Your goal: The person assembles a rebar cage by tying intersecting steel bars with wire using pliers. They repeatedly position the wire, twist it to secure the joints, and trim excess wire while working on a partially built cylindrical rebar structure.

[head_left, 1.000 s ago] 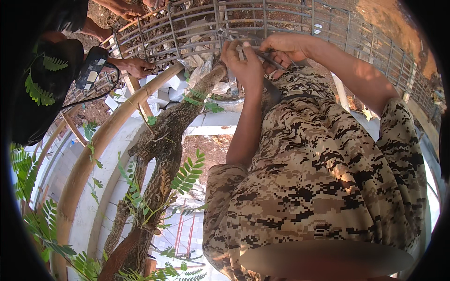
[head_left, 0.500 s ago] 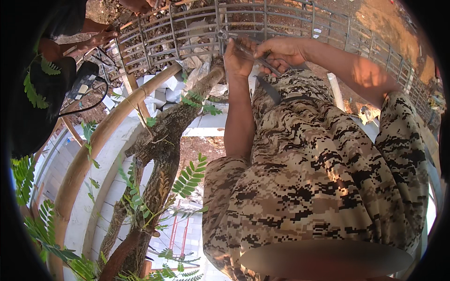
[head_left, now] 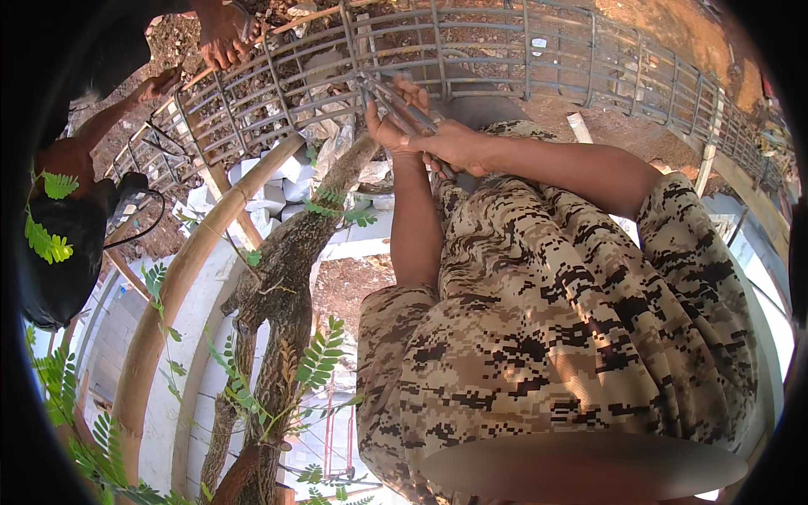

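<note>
My left hand is at the near side of a rebar cage, its thumb and fingers curled on either side of a pair of grey metal pincers. The pincers' head end points at a crossing of bars. My right hand is closed at the handle end, close against my left wrist. Its fingertips are partly hidden under the palm. Any thin wire between the pincers and the bars is too small to make out.
A tree trunk with leafy twigs rises at the left, beside a bent bamboo pole. White broken blocks lie behind them. At the far left, another person's hand and foot are near the cage, with a black bag.
Both my hands and the pincers have shifted left along the cage in the picture. My right hand has come in against my left wrist. The other person's hand has moved further left.
</note>
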{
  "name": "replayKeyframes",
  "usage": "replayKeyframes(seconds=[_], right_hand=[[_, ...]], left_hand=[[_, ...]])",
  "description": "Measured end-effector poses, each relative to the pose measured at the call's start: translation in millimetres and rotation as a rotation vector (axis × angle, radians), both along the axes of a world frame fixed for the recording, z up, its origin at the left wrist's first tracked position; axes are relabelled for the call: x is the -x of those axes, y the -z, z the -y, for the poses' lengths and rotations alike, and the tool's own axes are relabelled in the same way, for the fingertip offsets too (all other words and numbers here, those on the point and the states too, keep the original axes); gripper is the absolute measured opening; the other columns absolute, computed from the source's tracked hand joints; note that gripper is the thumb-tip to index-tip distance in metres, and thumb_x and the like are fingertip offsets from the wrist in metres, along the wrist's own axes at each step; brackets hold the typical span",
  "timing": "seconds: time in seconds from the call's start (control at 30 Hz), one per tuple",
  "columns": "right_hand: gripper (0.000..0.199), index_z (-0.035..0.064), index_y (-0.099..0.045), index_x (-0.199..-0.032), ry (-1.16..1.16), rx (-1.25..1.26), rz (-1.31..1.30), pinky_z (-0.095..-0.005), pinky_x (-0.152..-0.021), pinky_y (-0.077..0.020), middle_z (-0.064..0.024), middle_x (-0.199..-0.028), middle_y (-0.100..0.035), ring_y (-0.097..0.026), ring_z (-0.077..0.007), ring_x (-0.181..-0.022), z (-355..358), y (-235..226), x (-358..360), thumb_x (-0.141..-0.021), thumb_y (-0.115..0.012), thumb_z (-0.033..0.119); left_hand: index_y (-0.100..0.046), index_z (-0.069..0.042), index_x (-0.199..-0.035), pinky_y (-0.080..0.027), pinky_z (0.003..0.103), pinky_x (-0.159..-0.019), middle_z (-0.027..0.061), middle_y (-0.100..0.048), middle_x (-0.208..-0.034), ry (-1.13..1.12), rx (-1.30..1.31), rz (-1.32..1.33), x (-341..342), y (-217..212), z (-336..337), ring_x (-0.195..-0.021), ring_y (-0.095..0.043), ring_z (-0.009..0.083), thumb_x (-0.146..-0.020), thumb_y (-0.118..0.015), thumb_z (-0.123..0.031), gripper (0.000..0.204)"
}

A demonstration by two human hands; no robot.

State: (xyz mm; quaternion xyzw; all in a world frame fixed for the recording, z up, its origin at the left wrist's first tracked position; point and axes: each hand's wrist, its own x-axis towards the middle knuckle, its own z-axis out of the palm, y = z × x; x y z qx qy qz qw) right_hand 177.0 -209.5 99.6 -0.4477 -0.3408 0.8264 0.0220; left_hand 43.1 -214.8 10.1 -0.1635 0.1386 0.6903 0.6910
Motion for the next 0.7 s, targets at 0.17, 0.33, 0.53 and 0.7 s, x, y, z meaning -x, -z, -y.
replayKeyframes(seconds=[0.17, 0.33, 0.53, 0.7], right_hand=[[0.052, -0.0075, -0.061, -0.087, -0.047, 0.122, -0.055, -0.0347, -0.045, -0.0486, -0.0143, -0.067, -0.064, -0.062, -0.0216, -0.053, -40, -6, -12, -0.089, -0.069, 0.044], [0.102, -0.018, -0.05, -0.125, -0.629, -0.889, 0.332, -0.0494, -0.082, -0.054, -0.0281, -0.117, -0.062, -0.065, -0.0357, -0.105, -74, -44, -27, -0.079, -0.057, 0.073], [0.074, -0.0141, -0.044, -0.134, -0.738, -0.948, 0.82, -0.0465, -0.082, -0.0551, -0.0236, -0.123, -0.057, -0.06, -0.0348, -0.11, -59, -71, -13, -0.077, -0.068, 0.026], [0.05, -0.0041, -0.057, -0.126, -0.646, -0.817, 0.463, -0.043, -0.057, -0.0481, -0.0127, -0.086, -0.061, -0.06, -0.0256, -0.074, -81, -48, -24, -0.088, -0.061, 0.028]], left_hand=[[-0.047, -0.011, -0.087, -0.04, 0.028, -0.065, -0.0027, -0.038, -0.071, 0.146, -0.211, 0.208, 1, -14, -40, -0.064, -0.042, 0.0101, -0.101, -0.055, -0.029, 0.024], [-0.044, -0.009, -0.081, -0.046, 0.034, -0.069, 0.0009, -0.045, -0.071, 0.273, 0.218, -0.447, 9, -20, -67, -0.066, -0.047, 0.0153, -0.104, -0.046, -0.025, 0.028], [-0.044, -0.008, -0.08, -0.053, 0.04, -0.064, 0.0047, -0.052, -0.067, 0.299, 0.649, -0.631, -4, -11, -95, -0.06, -0.055, 0.021, -0.104, -0.038, -0.027, 0.031], [-0.046, -0.005, -0.087, -0.053, 0.044, -0.073, 0.0119, -0.056, -0.074, 0.308, 0.443, -0.375, -7, -35, -84, -0.071, -0.06, 0.0268, -0.098, -0.048, -0.046, 0.043]])
